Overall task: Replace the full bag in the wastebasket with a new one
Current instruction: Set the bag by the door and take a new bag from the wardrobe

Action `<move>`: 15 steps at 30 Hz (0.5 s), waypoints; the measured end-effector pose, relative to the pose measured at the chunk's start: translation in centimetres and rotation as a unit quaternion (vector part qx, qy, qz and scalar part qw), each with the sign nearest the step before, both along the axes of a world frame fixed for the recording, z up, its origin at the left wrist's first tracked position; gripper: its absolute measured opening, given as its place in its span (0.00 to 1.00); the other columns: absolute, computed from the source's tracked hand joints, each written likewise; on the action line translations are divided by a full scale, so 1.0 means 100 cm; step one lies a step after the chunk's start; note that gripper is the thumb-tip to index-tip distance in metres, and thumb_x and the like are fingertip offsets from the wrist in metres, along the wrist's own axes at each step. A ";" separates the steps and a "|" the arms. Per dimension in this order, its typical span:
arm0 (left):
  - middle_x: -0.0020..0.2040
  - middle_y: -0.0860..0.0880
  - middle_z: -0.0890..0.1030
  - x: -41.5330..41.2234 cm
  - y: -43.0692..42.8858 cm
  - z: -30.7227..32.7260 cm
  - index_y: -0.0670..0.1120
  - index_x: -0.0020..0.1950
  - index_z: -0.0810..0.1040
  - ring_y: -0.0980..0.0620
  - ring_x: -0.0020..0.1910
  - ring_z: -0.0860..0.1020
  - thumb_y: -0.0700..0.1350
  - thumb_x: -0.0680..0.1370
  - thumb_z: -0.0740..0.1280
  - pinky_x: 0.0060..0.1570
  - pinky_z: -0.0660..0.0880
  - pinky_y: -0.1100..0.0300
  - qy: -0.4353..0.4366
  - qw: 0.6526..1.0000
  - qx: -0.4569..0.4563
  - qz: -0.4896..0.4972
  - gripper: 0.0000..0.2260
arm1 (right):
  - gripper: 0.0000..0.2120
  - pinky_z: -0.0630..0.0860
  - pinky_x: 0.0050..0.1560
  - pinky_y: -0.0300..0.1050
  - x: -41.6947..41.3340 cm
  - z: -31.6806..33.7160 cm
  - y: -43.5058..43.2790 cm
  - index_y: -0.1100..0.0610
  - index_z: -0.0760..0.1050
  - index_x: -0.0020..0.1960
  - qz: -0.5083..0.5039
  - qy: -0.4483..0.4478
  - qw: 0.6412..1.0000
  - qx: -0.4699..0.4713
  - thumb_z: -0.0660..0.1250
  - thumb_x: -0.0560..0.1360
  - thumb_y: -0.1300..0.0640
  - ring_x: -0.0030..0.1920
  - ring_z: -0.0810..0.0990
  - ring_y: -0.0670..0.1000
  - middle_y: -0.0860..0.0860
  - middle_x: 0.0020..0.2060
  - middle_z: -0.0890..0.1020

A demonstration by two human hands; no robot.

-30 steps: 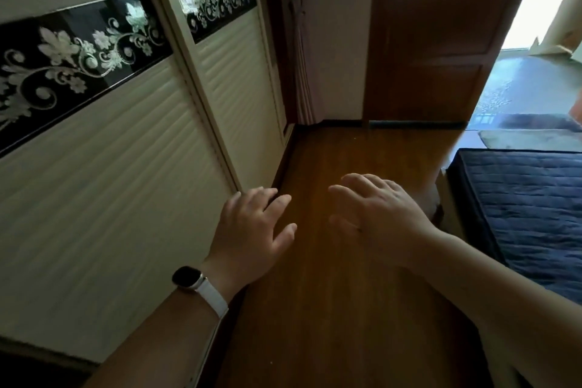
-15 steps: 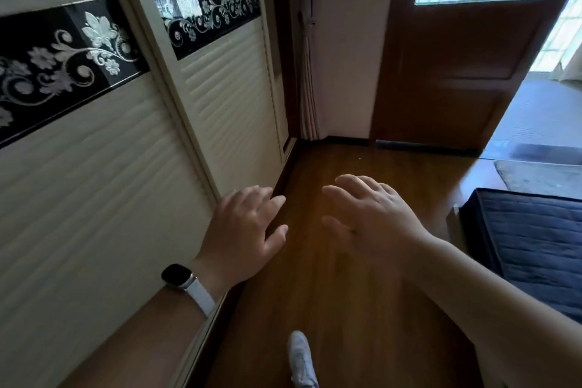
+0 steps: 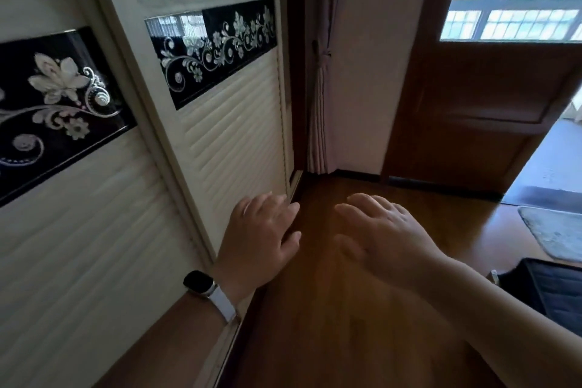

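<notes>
- Cream ribbed sliding wardrobe doors [image 3: 226, 142], crossed by a glossy black band [image 3: 211, 50] with silver-white flowers and scrolls.
- Reddish-brown wooden floor [image 3: 346, 309].
- Brown wooden door [image 3: 472, 104].
- Black-faced wristwatch [image 3: 199, 282] on a white strap.
- Dark quilted mattress [image 3: 557, 290].

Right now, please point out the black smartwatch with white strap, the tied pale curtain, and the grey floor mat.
black smartwatch with white strap [image 3: 199, 282], head view, on its dark screen.
tied pale curtain [image 3: 318, 123], head view, on the folds below the tie.
grey floor mat [image 3: 554, 231], head view, on its middle.
</notes>
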State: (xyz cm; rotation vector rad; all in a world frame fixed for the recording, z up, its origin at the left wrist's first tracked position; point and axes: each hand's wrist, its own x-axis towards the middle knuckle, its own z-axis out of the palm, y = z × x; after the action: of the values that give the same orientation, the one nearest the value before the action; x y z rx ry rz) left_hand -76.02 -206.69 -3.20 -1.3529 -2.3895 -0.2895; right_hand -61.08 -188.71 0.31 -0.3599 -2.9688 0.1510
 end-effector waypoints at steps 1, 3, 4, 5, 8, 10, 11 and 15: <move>0.63 0.47 0.77 -0.011 0.000 0.003 0.50 0.66 0.74 0.45 0.65 0.73 0.57 0.77 0.59 0.65 0.67 0.46 0.001 1.000 0.003 0.009 0.20 | 0.29 0.63 0.69 0.51 -0.014 0.002 0.001 0.42 0.60 0.73 0.008 0.003 1.000 -0.004 0.46 0.75 0.32 0.72 0.63 0.50 0.44 0.71 0.66; 0.63 0.47 0.77 -0.031 -0.005 0.006 0.50 0.65 0.74 0.45 0.64 0.73 0.56 0.77 0.60 0.64 0.68 0.45 0.013 1.000 0.006 0.025 0.20 | 0.28 0.59 0.71 0.50 -0.042 0.005 0.001 0.41 0.58 0.74 0.025 0.003 1.000 -0.014 0.48 0.76 0.33 0.74 0.60 0.49 0.43 0.73 0.64; 0.63 0.47 0.77 -0.041 -0.008 0.007 0.50 0.65 0.74 0.45 0.64 0.73 0.56 0.77 0.61 0.64 0.68 0.45 0.019 0.999 0.004 0.032 0.19 | 0.28 0.58 0.71 0.50 -0.056 0.006 0.001 0.41 0.57 0.74 0.034 0.003 0.999 -0.017 0.49 0.77 0.33 0.74 0.59 0.49 0.43 0.73 0.63; 0.63 0.46 0.77 -0.051 -0.010 0.008 0.49 0.65 0.74 0.45 0.64 0.73 0.55 0.77 0.62 0.64 0.68 0.45 0.023 0.999 0.001 0.041 0.19 | 0.28 0.58 0.72 0.50 -0.070 0.008 0.001 0.41 0.56 0.74 0.046 0.006 0.999 -0.017 0.49 0.77 0.34 0.74 0.58 0.49 0.44 0.73 0.62; 0.63 0.45 0.78 -0.081 -0.015 0.010 0.49 0.65 0.76 0.44 0.64 0.73 0.55 0.76 0.62 0.63 0.69 0.44 0.023 0.996 -0.006 0.081 0.20 | 0.27 0.57 0.71 0.50 -0.110 0.011 0.002 0.41 0.56 0.74 0.082 0.017 0.996 -0.019 0.50 0.77 0.34 0.74 0.58 0.49 0.45 0.74 0.62; 0.63 0.45 0.79 -0.094 -0.018 0.011 0.49 0.65 0.76 0.44 0.63 0.74 0.55 0.75 0.63 0.62 0.70 0.44 0.020 0.994 -0.003 0.110 0.20 | 0.28 0.57 0.71 0.50 -0.135 0.013 0.003 0.41 0.56 0.74 0.109 0.020 0.994 -0.026 0.51 0.77 0.34 0.74 0.58 0.49 0.45 0.74 0.61; 0.63 0.46 0.79 -0.100 -0.019 0.012 0.49 0.64 0.77 0.44 0.63 0.74 0.55 0.75 0.64 0.61 0.71 0.44 0.021 0.992 0.001 0.121 0.20 | 0.28 0.56 0.71 0.50 -0.146 0.014 0.003 0.41 0.56 0.74 0.123 0.021 0.992 -0.029 0.51 0.77 0.34 0.74 0.58 0.49 0.45 0.74 0.61; 0.63 0.45 0.78 -0.127 -0.023 0.015 0.48 0.65 0.76 0.44 0.63 0.74 0.55 0.75 0.65 0.60 0.70 0.45 0.037 0.985 0.004 0.167 0.21 | 0.28 0.58 0.72 0.52 -0.199 0.017 0.005 0.44 0.58 0.74 0.177 0.031 0.983 -0.043 0.51 0.77 0.35 0.74 0.59 0.50 0.47 0.74 0.62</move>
State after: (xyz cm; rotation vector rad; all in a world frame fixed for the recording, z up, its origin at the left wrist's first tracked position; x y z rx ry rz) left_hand -88.73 -209.02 -1.67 -0.9190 -2.4952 -0.1530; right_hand -80.98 -188.24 1.98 0.1666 -2.9414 0.3223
